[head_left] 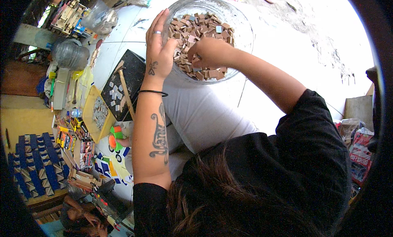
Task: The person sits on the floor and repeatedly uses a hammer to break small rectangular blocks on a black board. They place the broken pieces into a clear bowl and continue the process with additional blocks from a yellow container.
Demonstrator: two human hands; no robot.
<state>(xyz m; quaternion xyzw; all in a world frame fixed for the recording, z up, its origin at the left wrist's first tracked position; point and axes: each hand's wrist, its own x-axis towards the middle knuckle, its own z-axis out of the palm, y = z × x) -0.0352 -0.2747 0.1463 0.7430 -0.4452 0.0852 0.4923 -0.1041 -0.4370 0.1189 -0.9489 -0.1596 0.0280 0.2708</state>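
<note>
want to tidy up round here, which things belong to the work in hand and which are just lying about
Seemingly in use:
clear round tub, left hand at its rim
small brown pieces inside, right hand among them

Probably just lying about, neither hand on them:
wooden-handled tool on black slab
yellow tray of grey pieces
clear jug

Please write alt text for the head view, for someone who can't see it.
A person's right hand reaches into a clear round tub of small brown pieces while the left hand rests at its rim. To the left, a wooden-handled tool lies on a black slab beside a yellow tray of grey chips.
</note>
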